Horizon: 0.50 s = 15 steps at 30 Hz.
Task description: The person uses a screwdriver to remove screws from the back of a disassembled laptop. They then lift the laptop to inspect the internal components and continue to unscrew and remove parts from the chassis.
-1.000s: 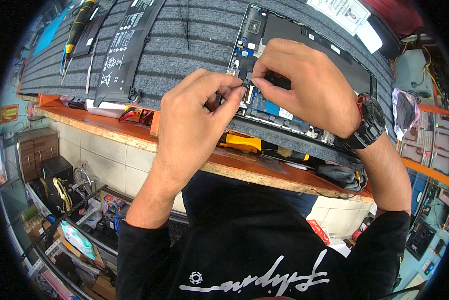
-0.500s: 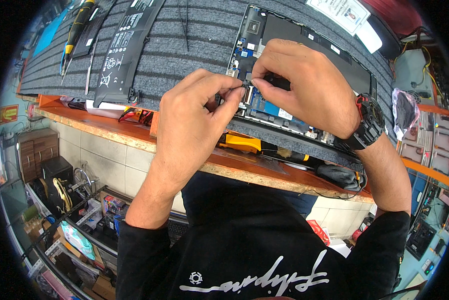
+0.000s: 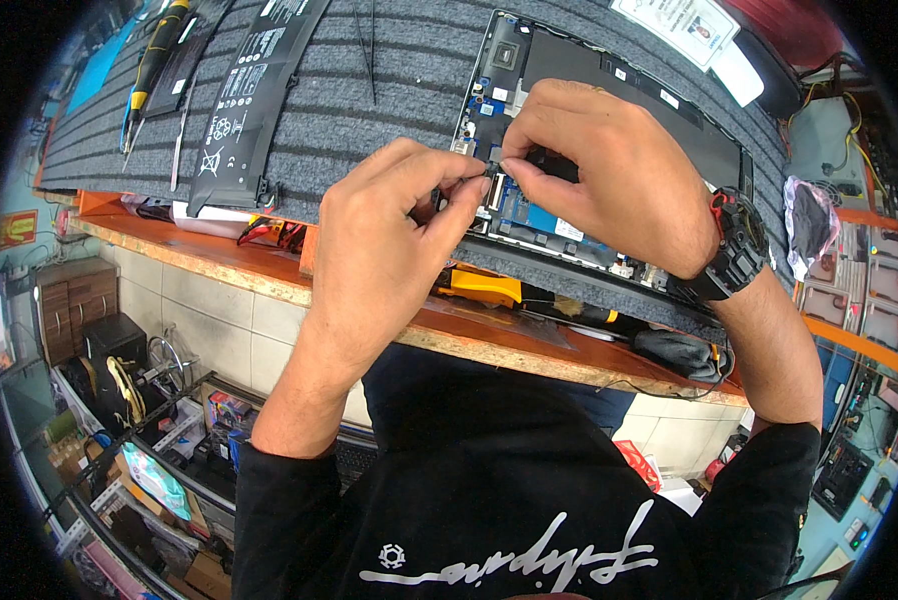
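An opened laptop (image 3: 589, 70) lies on the ribbed grey mat, its circuit board (image 3: 517, 206) and inner parts bare. Over the board's left edge, my left hand (image 3: 389, 215) pinches thumb and forefinger together at a small dark part too tiny to name. Close beside those fingertips, my right hand (image 3: 599, 160) is pinched as well, its thumb and forefinger meeting at the same spot. Whatever sits between the fingers is hidden. A black wristwatch (image 3: 734, 250) is on my right wrist. Left of the laptop lies a flat black laptop battery (image 3: 244, 110).
A yellow-and-black screwdriver (image 3: 154, 55) and a thin metal tool (image 3: 181, 140) lie at the far left of the mat (image 3: 369, 130). A yellow-handled tool (image 3: 484, 288) rests on the orange shelf below the bench edge. An identity card (image 3: 684, 30) lies behind the laptop.
Almost nothing differs. Both hands stay pinched at the same place on the board, with only a tiny shift of the fingers.
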Available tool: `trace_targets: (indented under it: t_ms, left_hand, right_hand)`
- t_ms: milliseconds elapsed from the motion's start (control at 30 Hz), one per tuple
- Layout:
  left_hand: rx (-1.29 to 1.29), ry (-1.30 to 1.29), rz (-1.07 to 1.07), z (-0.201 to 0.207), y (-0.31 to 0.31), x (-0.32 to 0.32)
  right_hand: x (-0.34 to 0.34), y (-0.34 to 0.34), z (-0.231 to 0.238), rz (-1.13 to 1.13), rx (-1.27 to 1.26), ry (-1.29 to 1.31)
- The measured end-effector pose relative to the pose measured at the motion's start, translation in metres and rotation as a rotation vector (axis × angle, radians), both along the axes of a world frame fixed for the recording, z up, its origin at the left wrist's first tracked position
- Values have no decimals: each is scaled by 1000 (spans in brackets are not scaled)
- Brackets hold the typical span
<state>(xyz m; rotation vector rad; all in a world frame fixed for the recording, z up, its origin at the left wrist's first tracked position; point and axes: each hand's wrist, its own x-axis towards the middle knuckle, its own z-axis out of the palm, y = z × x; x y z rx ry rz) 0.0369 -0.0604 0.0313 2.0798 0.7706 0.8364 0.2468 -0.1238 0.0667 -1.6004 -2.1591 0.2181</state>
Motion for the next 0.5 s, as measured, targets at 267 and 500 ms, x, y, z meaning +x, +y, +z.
trace_targets:
  t_ms: [267, 500]
  left_hand:
    - [4, -8, -22, 0, 1, 0]
    - [23, 16, -54, 1, 1, -8]
  right_hand:
    - [0, -1, 0, -1, 3, -15]
    - [0, -1, -1, -4, 1, -17]
